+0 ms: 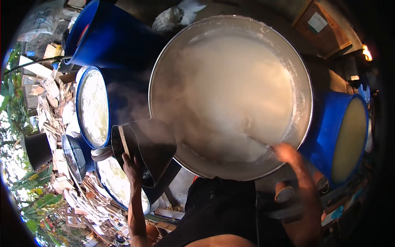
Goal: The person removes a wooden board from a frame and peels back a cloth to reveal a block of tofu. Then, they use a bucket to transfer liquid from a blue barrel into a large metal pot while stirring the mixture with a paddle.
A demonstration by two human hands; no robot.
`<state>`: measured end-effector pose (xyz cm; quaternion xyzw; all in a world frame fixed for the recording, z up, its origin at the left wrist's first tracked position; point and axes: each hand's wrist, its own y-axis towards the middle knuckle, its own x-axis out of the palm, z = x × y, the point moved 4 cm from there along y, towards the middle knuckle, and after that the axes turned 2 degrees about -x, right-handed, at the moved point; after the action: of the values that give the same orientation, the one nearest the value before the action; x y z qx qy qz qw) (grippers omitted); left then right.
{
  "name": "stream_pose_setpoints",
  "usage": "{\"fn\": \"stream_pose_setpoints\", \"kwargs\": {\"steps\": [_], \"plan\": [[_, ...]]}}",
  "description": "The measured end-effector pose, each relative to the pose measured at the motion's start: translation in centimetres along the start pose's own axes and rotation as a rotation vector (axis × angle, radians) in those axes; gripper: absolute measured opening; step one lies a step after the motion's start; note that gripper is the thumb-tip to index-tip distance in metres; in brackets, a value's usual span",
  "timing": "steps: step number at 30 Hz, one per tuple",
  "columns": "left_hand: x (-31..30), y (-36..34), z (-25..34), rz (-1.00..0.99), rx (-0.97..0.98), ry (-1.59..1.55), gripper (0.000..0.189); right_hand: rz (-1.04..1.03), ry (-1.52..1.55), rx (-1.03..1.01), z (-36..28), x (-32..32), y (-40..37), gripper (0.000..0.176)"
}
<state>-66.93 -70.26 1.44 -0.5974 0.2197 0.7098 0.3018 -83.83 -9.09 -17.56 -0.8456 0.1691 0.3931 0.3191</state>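
Observation:
A large round metal vat [155, 82] holds cloudy, steaming whitish liquid. At its lower right rim, my right hand [286, 153] is closed on a thin handle whose far end dips into the liquid. To the left of the vat, my left hand [132, 166] grips the wooden bar of a dark bucket [158, 142], which is tilted beside the vat's lower left rim. Steam drifts over the bucket, and its inside is too dark to make out.
Blue barrels [115, 35] stand on the left, two holding pale frothy liquid. Another blue barrel [319, 131] with yellowish liquid is at the right. Scrap wood [51, 88] lies far left, beside a black bucket [38, 150]. Small brown pots [284, 192] sit lower right.

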Motion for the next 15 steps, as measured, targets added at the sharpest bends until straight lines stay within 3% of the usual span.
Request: {"fn": "stream_pose_setpoints", "kwargs": {"steps": [1,3,5,8,9,11,13,15], "plan": [[-0.1,-0.1,0.0,-0.004,-0.005,0.003,0.031,-0.378,0.176,0.127,0.5,-4.6,0.5,0.029],[-0.1,0.1,0.0,-0.055,-0.060,0.011,0.030,-0.383,0.649,0.591,0.1,-11.1,0.2,0.023],[-0.1,0.1,0.1,-0.024,-0.049,0.032,0.031,-0.034,0.859,0.627,1.5,-12.0,1.2,0.017],[-0.6,0.0,1.6,-0.020,-0.094,-0.007,0.031,0.344,0.763,0.580,5.3,-11.5,7.5,0.022],[-0.8,-0.1,2.2,-0.046,-0.125,0.025,0.040,0.443,0.716,0.582,7.9,-10.3,10.2,0.023],[-0.5,0.0,1.5,-0.066,-0.152,0.094,0.048,0.583,0.620,0.431,10.7,-10.6,15.8,0.018],[-0.6,-0.1,1.6,-0.078,-0.164,0.062,0.048,0.483,0.638,0.333,13.0,-9.2,21.3,0.021],[-0.6,0.0,1.4,-0.089,-0.166,0.027,0.047,0.353,0.552,0.355,10.2,-9.8,24.2,0.023]]}}
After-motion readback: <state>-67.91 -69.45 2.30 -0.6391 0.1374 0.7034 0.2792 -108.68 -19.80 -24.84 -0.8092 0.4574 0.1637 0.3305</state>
